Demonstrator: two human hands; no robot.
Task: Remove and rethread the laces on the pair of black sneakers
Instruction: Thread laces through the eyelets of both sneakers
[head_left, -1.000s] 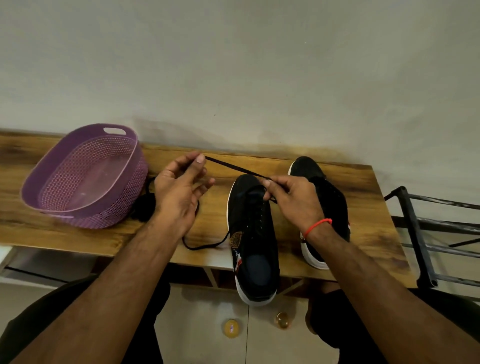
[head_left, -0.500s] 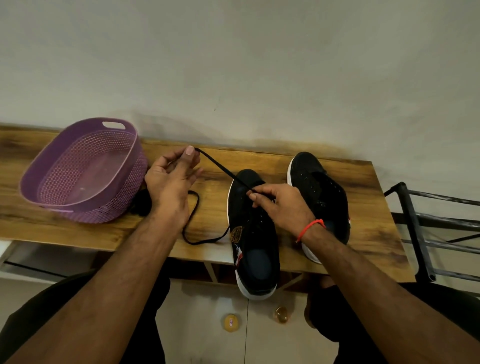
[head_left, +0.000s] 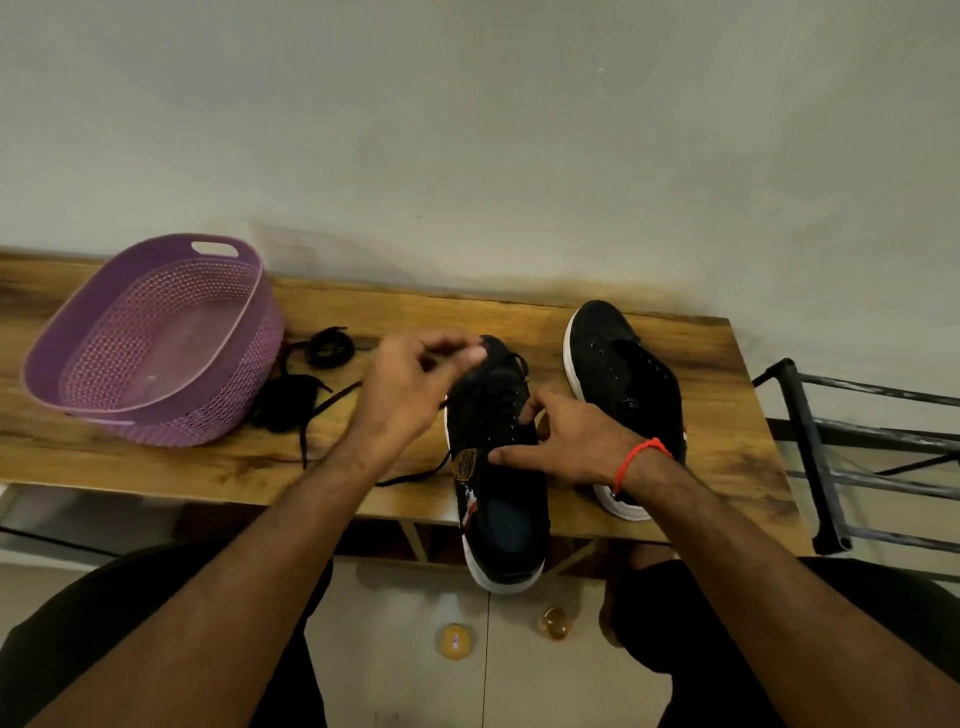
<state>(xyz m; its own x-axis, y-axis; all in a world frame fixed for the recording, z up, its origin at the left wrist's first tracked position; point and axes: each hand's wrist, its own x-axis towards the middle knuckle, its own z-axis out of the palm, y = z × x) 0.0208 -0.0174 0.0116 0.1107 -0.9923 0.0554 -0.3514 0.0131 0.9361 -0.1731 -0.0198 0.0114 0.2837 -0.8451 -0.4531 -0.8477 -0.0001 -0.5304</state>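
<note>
With your left hand (head_left: 415, 384) pinching the thin black lace (head_left: 415, 475) and your right hand (head_left: 566, 441) gripping the near black canvas sneaker (head_left: 498, 467), draw slack evenly before the next eyelet.

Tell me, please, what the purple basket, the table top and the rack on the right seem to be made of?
The purple basket looks like moulded plastic with a matte finish: its walls are an even perforated lattice with a cut-out handle. The table top shows brown wood grain with a slight sheen; real wood or a laminate, I cannot tell. The rack seems to be dark painted metal, judging by its thin straight bars.
</note>
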